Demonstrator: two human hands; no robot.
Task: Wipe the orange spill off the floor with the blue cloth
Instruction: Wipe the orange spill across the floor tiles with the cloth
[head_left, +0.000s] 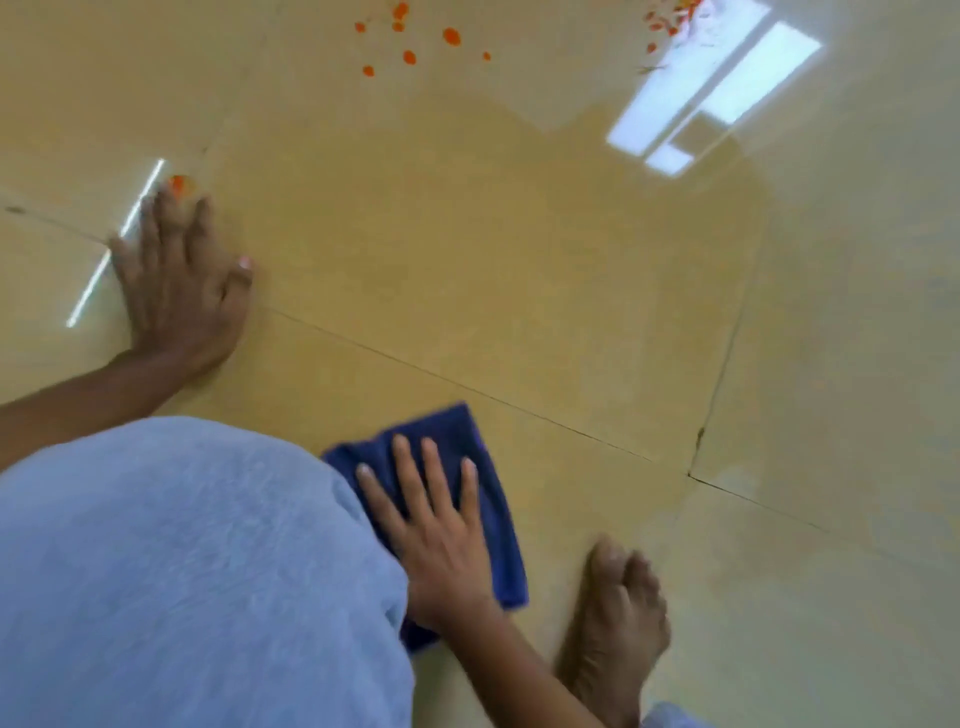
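A dark blue cloth (488, 493) lies folded flat on the beige tiled floor near the bottom centre. My right hand (436, 530) presses on it with straight, spread fingers. My left hand (176, 280) rests flat on the floor at the left, fingers spread. Just beyond its fingertips sits one orange spot (178, 183). Several orange drops (409, 56) are scattered far ahead at the top centre, and more orange specks (670, 21) lie at the top right.
My knee in light blue fabric (182, 571) fills the lower left and hides part of the cloth. My bare foot (618, 623) stands just right of the cloth. The glossy floor (519, 260) reflects a ceiling light (717, 88) at the upper right.
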